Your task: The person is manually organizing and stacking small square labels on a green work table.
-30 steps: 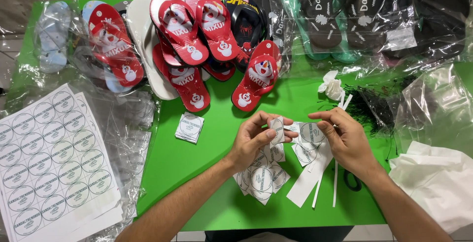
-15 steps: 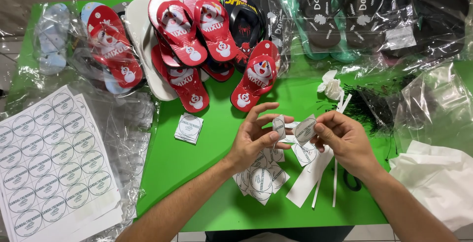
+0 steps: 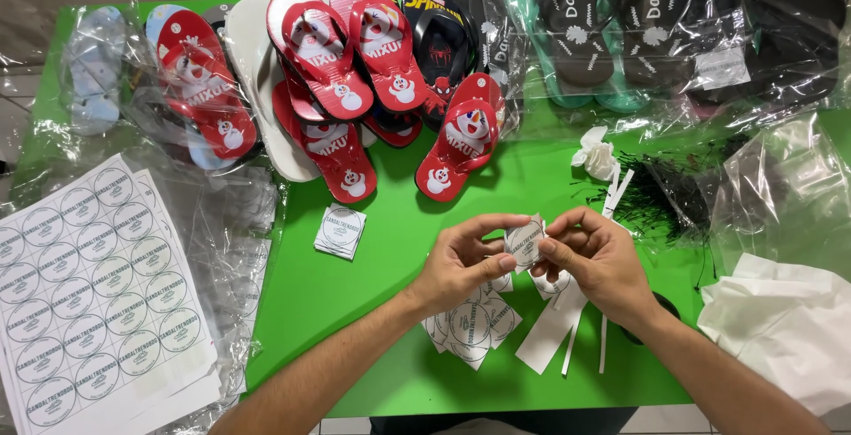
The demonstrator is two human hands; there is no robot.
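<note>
Both of my hands meet over the middle of the green table. My left hand and my right hand pinch a small white square with a round sticker between their fingertips. Under the hands lies a loose heap of similar cut sticker squares and several white backing strips. A small stack of sticker squares rests apart to the left.
Red cartoon flip-flops and dark ones in clear bags crowd the far side. A sheet of round stickers lies at left on plastic wrap. White paper and a black tangle of ties sit at right.
My hands have drawn closer together and now both grip the one sticker square; half a second ago each held its own piece a little apart.
</note>
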